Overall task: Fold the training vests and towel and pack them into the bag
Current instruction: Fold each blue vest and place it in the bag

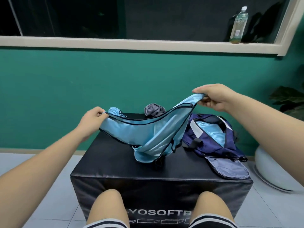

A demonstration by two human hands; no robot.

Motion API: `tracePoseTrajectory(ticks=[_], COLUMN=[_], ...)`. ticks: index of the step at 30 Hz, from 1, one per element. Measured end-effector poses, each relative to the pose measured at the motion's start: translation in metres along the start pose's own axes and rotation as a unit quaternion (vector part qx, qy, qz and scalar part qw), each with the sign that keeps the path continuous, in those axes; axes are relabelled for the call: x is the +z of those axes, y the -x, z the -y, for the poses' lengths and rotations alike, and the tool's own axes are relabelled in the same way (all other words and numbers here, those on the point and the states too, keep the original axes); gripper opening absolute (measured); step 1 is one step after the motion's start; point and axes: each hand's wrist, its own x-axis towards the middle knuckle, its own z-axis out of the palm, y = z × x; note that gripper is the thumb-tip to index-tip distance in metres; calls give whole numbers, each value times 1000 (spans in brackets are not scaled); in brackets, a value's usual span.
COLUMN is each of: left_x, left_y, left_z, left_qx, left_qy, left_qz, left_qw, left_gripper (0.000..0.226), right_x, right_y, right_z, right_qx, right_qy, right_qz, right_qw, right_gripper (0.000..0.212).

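Vest [144,129], light blue, hangs over the black box [115,162], pinched by left hand [92,118] and right hand [212,97].

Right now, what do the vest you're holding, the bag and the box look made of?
Vest: thin synthetic fabric, likely polyester; light blue, glossy sheen, dark piping, drapes limply. Bag: navy woven nylon-like cloth, matte, creased and slumped. Box: black vinyl or faux leather, probably over foam; smooth, faint shine, soft rounded edges.

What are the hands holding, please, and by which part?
The left hand and right hand each pinch an opposite upper end of the blue vest.
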Motion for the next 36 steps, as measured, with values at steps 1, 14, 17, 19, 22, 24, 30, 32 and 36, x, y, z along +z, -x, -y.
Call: tracePoseTrajectory(ticks=[1, 14, 17, 19, 22, 24, 30, 32, 36], left_x=[-11, -122, -144, -156, -168, -168, -139, -124, -82], left_y=[0, 3, 1, 2, 4, 5, -7, -17, -41], left_z=[-10, -128, -153, -170, -192, -201, -184, -168, -130], left_qx=[3, 91, 114, 134, 156, 166, 140, 117, 82], left_qy=[23, 123, 146, 159, 193, 204, 186, 180, 160], left_qz=[5, 83, 63, 48, 45, 50, 45, 49, 54], left_qw=[1000, 985, 981, 977, 968, 964, 971, 975, 982], left_gripper=[14, 19, 24, 30, 41, 38, 34, 36, 27], right_x=[-2, -28, -36, -39, -41, -41, -37, -33, -23], right_y=[5, 65, 72, 75, 79, 78, 65, 51, 5], right_z=[8, 77, 96, 106, 117, 119, 96, 81, 41], right_qx=[13, -191, -181, -180, -204, -215, -223, -217, -192], right_qy=[-23, 270, 215, 149, 64, 46, 56, 76, 104], right_qz=[17, -61, -60, -55, -45, -51, -81, -83, -84], right_qw=[1000, 942, 958, 971, 976, 974, 970, 970, 972], right_gripper=[9, 12, 15, 11, 8, 24, 21, 26, 19])
